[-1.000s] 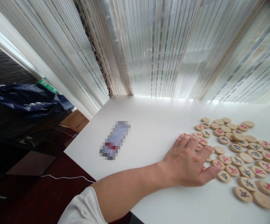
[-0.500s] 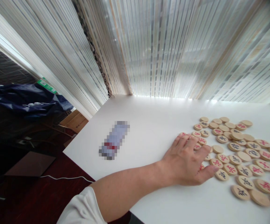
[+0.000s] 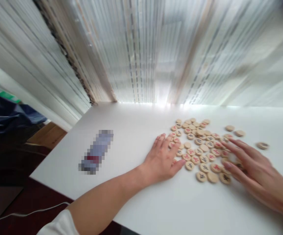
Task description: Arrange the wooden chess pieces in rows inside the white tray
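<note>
Many round wooden Chinese chess pieces (image 3: 204, 148) lie spread in a loose patch on the white table (image 3: 141, 130). Some show red or black characters, others are blank side up, and a few rest on top of others. My left hand (image 3: 162, 160) lies open at the left edge of the patch, fingers spread over and against the outer pieces. From the right, my right hand (image 3: 256, 173) reaches in with its fingers stretched over the right side of the patch, hiding some pieces. Neither hand grips a piece.
A pixelated bluish object (image 3: 96, 151) lies on the table's left part. Several stray pieces, one of them a disc (image 3: 262, 145), are at the right. Striped curtains (image 3: 143, 65) hang along the back. A dark blue bag (image 3: 11, 112) and a cardboard box (image 3: 45, 135) are beyond the left edge.
The view has swung right, bringing my right hand and the right side of the pieces into sight. My left hand stays by the left edge of the patch.
</note>
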